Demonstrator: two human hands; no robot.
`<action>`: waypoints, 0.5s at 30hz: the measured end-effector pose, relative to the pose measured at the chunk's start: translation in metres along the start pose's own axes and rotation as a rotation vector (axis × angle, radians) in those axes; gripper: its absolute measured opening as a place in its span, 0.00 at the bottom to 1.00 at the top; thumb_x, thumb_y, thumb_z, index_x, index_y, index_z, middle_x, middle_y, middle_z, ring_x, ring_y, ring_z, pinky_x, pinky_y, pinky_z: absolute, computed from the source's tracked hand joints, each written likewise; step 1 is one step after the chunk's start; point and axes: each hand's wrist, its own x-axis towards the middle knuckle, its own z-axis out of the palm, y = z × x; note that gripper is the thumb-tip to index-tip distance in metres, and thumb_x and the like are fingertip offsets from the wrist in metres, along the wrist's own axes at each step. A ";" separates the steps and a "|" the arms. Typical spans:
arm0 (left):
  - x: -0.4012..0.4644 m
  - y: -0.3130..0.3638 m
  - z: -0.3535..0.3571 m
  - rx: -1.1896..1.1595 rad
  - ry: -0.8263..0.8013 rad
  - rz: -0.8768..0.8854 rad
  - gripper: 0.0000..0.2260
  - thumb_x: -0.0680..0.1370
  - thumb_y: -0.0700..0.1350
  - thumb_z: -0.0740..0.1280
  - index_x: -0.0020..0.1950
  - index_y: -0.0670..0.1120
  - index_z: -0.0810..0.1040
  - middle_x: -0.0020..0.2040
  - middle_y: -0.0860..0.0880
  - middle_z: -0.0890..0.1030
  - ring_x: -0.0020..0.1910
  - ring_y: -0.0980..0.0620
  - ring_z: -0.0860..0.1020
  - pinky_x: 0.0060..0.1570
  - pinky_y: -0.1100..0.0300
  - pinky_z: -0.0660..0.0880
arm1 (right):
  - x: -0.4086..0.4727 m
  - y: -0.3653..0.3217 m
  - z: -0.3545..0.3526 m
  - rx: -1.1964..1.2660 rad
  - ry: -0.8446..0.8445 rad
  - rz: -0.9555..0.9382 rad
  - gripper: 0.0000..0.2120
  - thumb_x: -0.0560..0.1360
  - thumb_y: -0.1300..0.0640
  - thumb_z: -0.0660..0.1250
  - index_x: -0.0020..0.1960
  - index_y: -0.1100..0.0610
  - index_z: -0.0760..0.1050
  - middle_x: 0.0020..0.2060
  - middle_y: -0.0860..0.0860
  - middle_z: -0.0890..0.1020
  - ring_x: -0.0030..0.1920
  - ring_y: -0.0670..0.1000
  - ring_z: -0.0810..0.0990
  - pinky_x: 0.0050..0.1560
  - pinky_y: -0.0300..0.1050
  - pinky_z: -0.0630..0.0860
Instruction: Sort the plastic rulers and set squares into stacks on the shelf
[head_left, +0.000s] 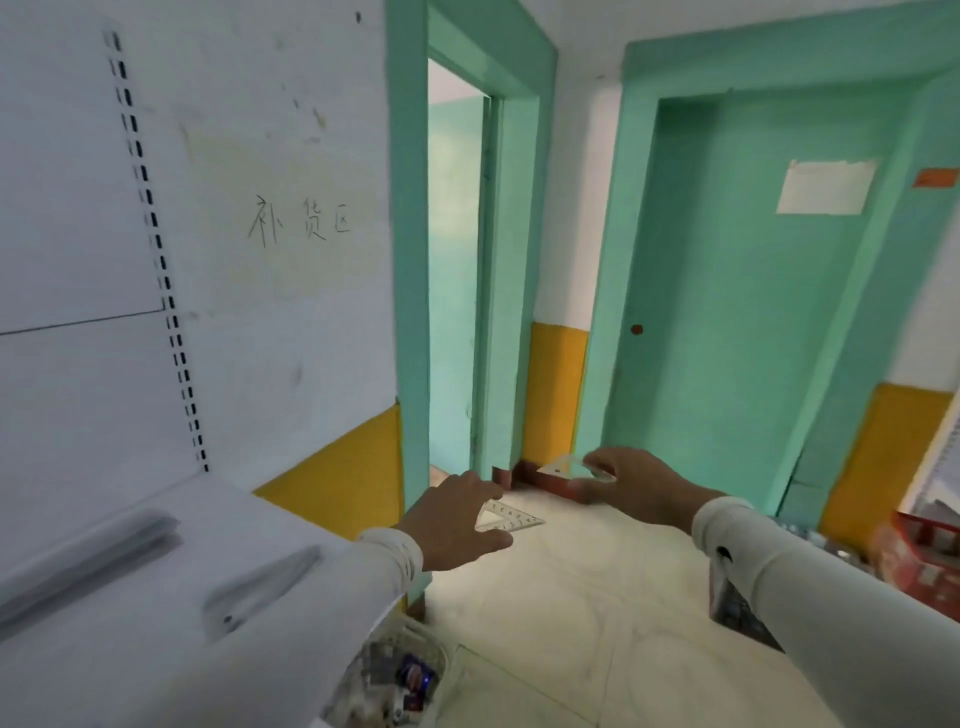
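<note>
A clear plastic set square (511, 519) is pinched in the left hand (457, 525), another (563, 466) in the right hand (631, 488) (both off-shelf). Carrying step; next, each is laid on the blurred stack (260, 592) on the white shelf (156, 670).

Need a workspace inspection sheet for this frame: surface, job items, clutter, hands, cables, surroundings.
Surface: white shelf at lower left, backed by a white panel with a slotted upright.
Job's things: two blurred stacks on the shelf, a long one at left and a shorter one beside it; one clear set square in the left hand, another set square in the right hand.
Clutter: bin of small items on the floor below the shelf; red crate at far right.
Hands: left hand holds its set square; right hand pinches its own.
Cables: nothing seen.
Surroundings: green doorway, closed green door with a paper notice, handwriting on the wall.
</note>
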 end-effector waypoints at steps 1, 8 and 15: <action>0.003 -0.010 -0.002 0.000 0.009 -0.039 0.27 0.77 0.59 0.64 0.73 0.52 0.64 0.70 0.51 0.67 0.69 0.51 0.65 0.68 0.53 0.63 | 0.020 0.001 0.006 0.011 -0.017 -0.030 0.15 0.74 0.35 0.64 0.43 0.48 0.72 0.39 0.45 0.76 0.39 0.47 0.74 0.38 0.41 0.68; 0.003 -0.065 -0.027 0.018 0.200 -0.323 0.26 0.77 0.60 0.64 0.72 0.52 0.65 0.68 0.52 0.68 0.67 0.52 0.66 0.67 0.54 0.65 | 0.150 -0.040 0.043 0.038 -0.166 -0.327 0.21 0.74 0.36 0.64 0.55 0.52 0.75 0.50 0.47 0.79 0.48 0.50 0.76 0.45 0.43 0.69; -0.056 -0.091 -0.048 0.058 0.317 -0.726 0.26 0.76 0.61 0.65 0.71 0.52 0.67 0.67 0.52 0.69 0.65 0.52 0.69 0.66 0.52 0.67 | 0.206 -0.122 0.079 0.110 -0.356 -0.675 0.32 0.70 0.28 0.59 0.52 0.58 0.74 0.46 0.52 0.77 0.49 0.55 0.76 0.48 0.47 0.70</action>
